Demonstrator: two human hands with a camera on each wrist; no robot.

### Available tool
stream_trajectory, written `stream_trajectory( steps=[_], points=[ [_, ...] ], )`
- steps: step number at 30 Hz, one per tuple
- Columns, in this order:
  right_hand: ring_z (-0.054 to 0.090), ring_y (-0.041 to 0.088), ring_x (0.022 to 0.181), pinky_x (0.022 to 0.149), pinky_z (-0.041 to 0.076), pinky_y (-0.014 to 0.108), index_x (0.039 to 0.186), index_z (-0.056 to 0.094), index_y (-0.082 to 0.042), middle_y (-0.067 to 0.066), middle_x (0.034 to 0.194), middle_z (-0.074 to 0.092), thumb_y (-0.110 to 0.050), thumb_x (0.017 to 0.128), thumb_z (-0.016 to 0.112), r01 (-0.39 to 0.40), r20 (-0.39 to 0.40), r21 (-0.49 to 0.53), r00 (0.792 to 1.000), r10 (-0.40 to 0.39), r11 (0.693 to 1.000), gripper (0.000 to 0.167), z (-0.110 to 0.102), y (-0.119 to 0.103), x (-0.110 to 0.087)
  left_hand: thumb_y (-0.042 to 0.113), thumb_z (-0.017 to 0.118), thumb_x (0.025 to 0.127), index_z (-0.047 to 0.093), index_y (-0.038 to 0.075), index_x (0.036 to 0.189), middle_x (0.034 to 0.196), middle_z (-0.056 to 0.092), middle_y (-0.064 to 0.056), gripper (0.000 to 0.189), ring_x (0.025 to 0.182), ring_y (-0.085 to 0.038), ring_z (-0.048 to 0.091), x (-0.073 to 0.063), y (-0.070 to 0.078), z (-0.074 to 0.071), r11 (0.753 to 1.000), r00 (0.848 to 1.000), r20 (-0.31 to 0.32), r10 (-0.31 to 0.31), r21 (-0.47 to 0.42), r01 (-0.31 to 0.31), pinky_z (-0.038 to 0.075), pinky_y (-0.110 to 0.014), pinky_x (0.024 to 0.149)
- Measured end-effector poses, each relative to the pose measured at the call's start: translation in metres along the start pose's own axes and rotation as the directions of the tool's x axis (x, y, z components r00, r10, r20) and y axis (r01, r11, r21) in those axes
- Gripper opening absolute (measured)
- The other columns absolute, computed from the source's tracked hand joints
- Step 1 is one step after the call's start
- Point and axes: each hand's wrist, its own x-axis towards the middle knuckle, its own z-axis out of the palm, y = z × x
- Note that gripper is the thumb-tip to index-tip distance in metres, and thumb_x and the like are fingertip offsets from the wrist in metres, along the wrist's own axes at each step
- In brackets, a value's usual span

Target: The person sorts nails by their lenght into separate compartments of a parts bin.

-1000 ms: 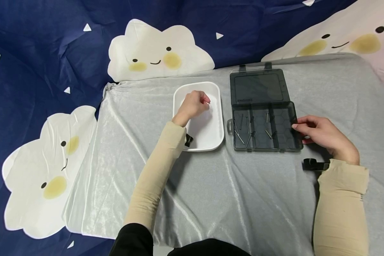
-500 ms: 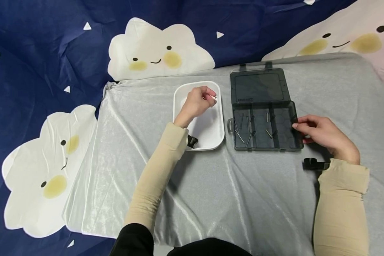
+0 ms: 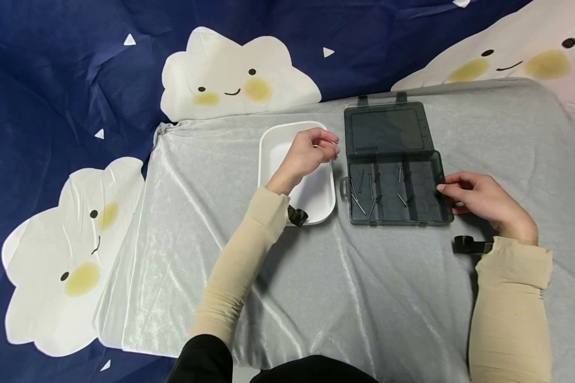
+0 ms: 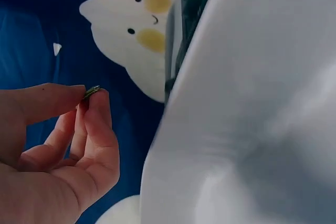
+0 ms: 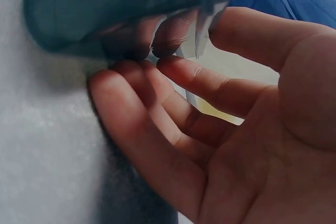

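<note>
Grip of L hand (image 3: 309, 155) pinches a small threaded screw (image 4: 91, 92) btwn thumb & fingertip, up around the R rim of the white tray (image 3: 311, 199), nr. the compartment box (image 3: 424, 197). Box is smoky & see-thru, just R of tray, lid (image 3: 388, 130) laid open to the back. Several thin metal fasteners (image 3: 358, 205) lie in its L section, two more in the mid. R hand (image 3: 491, 202) pinches box's R edge, thumb on rim. Grey cloth-covered table (image 3: 297, 298) underneath; navy cloud-print fabric (image 3: 115, 80) behind.
</note>
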Motion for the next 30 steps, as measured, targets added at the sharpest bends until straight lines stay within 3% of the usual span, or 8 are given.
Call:
stream_trajectory(
  steps=[7, 14, 23, 30],
  points=[
    [0.057, -0.003, 0.073, 0.064, 0.056, 0.025, 0.132, 0.044, 0.005, -0.013, 0.087, 0.056, -0.042, 0.096, 0.053, 0.008, -0.015, -0.025, 1.000, -0.008, 1.000, 0.060, 0.001, 0.000, 0.000, -0.010, 0.061, 0.084, 0.062, -0.011, 0.108, 0.075, 0.063, 0.000, 0.024, 0.064, -0.008, 0.061, -0.001, 0.002, 0.015, 0.998, 1.000, 0.007, 0.025, -0.055, -0.025, 0.047, -0.020, 0.060],
    [0.058, -0.003, 0.070, 0.063, 0.055, 0.025, 0.132, 0.044, 0.006, -0.014, 0.087, 0.056, -0.041, 0.096, 0.054, 0.014, -0.020, -0.038, 1.000, -0.015, 0.999, 0.060, 0.000, 0.000, 0.000, -0.006, 0.066, 0.084, 0.063, -0.007, 0.105, 0.078, 0.067, -0.005, 0.021, 0.065, -0.008, 0.062, -0.001, 0.003, 0.031, 0.998, 1.000, 0.018, 0.005, -0.064, -0.003, 0.054, -0.027, 0.069],
    [0.058, -0.002, 0.070, 0.061, 0.055, 0.024, 0.130, 0.044, 0.007, -0.016, 0.084, 0.056, -0.035, 0.097, 0.054, 0.025, -0.015, -0.015, 1.000, -0.025, 1.000, 0.054, 0.000, 0.001, 0.001, -0.002, 0.068, 0.085, 0.064, -0.002, 0.103, 0.080, 0.069, -0.007, 0.018, 0.065, -0.008, 0.063, -0.001, 0.006, 0.049, 0.999, 0.998, 0.048, -0.036, -0.008, 0.037, 0.049, -0.017, 0.063],
    [0.057, -0.004, 0.072, 0.063, 0.055, 0.025, 0.133, 0.042, 0.008, -0.012, 0.090, 0.056, -0.039, 0.097, 0.053, 0.019, 0.000, -0.029, 1.000, -0.019, 0.999, 0.060, 0.000, 0.001, 0.000, 0.001, 0.067, 0.087, 0.063, -0.001, 0.108, 0.090, 0.073, -0.011, 0.022, 0.075, -0.012, 0.067, -0.004, 0.008, 0.061, 0.996, 0.993, 0.091, -0.080, 0.058, 0.074, 0.050, -0.018, 0.066]
  ],
)
